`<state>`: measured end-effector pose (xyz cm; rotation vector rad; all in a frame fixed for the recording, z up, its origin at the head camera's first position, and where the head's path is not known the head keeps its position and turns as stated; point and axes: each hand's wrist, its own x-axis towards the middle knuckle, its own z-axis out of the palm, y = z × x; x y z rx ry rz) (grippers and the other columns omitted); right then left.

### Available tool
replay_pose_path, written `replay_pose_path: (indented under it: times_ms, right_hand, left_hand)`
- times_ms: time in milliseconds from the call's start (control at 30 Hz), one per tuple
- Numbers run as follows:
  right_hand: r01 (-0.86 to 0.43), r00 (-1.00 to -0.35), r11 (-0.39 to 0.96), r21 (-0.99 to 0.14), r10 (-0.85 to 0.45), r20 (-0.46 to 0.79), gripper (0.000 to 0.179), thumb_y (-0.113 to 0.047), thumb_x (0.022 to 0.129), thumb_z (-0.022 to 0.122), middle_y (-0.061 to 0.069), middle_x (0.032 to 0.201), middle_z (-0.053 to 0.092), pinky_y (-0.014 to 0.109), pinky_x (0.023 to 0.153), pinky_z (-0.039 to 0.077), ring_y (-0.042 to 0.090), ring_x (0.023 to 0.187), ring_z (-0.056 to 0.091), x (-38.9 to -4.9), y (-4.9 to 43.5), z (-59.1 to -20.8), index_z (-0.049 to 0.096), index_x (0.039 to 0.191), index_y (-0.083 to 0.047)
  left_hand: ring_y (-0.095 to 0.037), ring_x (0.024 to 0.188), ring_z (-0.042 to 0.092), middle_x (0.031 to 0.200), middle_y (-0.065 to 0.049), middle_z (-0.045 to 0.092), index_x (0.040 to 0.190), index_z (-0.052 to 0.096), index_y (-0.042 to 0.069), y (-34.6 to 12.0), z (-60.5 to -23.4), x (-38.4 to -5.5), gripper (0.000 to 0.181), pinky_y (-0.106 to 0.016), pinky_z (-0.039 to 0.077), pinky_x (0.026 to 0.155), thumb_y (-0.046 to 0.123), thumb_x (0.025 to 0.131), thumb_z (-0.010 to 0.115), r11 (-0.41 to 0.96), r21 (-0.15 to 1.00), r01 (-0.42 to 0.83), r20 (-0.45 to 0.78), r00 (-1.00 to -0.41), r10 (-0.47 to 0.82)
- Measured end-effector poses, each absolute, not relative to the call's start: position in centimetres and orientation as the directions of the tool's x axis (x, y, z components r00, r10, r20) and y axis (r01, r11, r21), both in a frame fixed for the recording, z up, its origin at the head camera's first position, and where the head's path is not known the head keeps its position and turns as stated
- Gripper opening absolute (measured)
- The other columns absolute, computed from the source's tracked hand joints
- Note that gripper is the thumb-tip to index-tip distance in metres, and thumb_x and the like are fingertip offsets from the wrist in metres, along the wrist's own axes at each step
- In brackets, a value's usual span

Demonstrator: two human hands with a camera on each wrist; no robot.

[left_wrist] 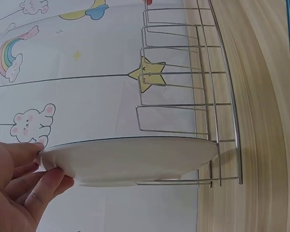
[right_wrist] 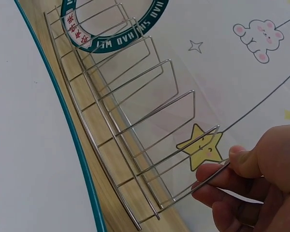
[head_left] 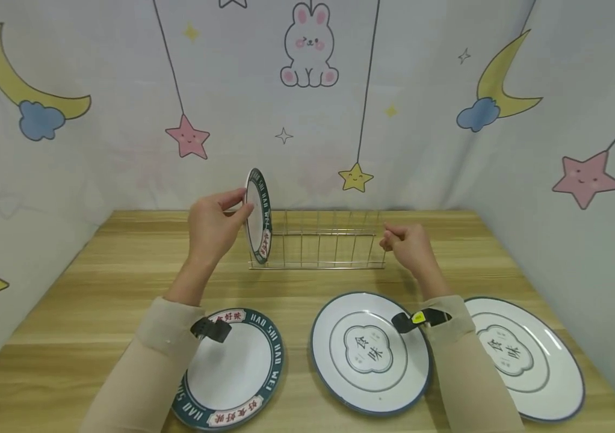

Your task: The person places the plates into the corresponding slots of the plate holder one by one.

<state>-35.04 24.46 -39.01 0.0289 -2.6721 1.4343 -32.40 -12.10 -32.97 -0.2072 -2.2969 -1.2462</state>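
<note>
A white plate with a green lettered rim [head_left: 258,216] stands on edge at the left end of a wire dish rack [head_left: 329,249]. My left hand [head_left: 215,224] pinches its left edge between thumb and fingers. From the left wrist view, the plate's white underside [left_wrist: 130,159] faces the camera, its lower edge among the rack's wires. At the rack's opposite end, my right hand [head_left: 409,245] grips the end wire; the right wrist view shows the thumb and fingers of this hand [right_wrist: 261,179] pinching it.
Nearer me on the wooden table [head_left: 96,288] lie a green-rimmed plate [head_left: 231,367], a blue-rimmed plate [head_left: 334,361] and another blue-rimmed plate [head_left: 551,379], partly under my right sleeve. A patterned cloth [head_left: 242,108] hangs behind the rack.
</note>
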Motion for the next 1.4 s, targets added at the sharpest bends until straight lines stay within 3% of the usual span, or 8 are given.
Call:
replay_pose_path:
  times_ms: [233,767,1067,1400]
  right_hand:
    - [-0.041,-0.997,0.531,-0.846,0.035,0.07,0.035,-0.011,0.103,0.053,0.017,0.1,0.071,0.034,0.08,0.056,0.027,0.093,0.068,-34.9,24.1,-39.2,0.057,0.136,-0.002]
    - [-0.038,-0.996,0.517,-0.855,0.048,0.074,0.037,-0.014,0.103,0.054,0.019,0.104,0.071,0.043,0.095,0.054,0.029,0.095,0.069,-35.5,23.9,-38.4,0.056,0.138,-0.001]
    - [-0.035,-0.997,0.49,-0.871,0.049,0.067,0.037,-0.011,0.103,0.053,0.022,0.105,0.07,0.042,0.094,0.055,0.03,0.094,0.07,-35.1,24.3,-38.4,0.055,0.137,0.001]
    - [0.013,-0.997,0.516,-0.857,0.077,0.031,0.03,-0.015,0.103,0.055,0.019,0.106,0.07,0.046,0.097,0.053,0.03,0.098,0.068,-34.8,24.1,-38.8,0.063,0.124,0.004]
  left_hand:
    - [-0.029,0.1,0.07,0.128,-0.01,0.064,0.128,0.066,0.008,-12.8,-33.2,-31.8,0.038,-0.035,0.06,0.078,0.021,0.093,0.071,0.558,0.755,0.345,0.462,-0.883,-0.08]
    - [-0.029,0.116,0.062,0.134,-0.009,0.061,0.135,0.061,0.01,-14.9,-33.1,-30.9,0.047,-0.039,0.056,0.09,0.027,0.093,0.072,0.52,0.794,0.316,0.399,-0.916,-0.052]
    - [-0.027,0.111,0.065,0.134,-0.004,0.062,0.138,0.06,0.015,-15.8,-33.4,-30.0,0.051,-0.031,0.058,0.084,0.033,0.091,0.072,0.428,0.864,0.266,0.314,-0.948,-0.044]
    - [-0.026,0.105,0.068,0.13,-0.01,0.064,0.139,0.058,0.016,-19.0,-34.7,-27.5,0.055,-0.028,0.057,0.083,0.04,0.092,0.07,0.5,0.837,0.222,0.272,-0.962,-0.028]
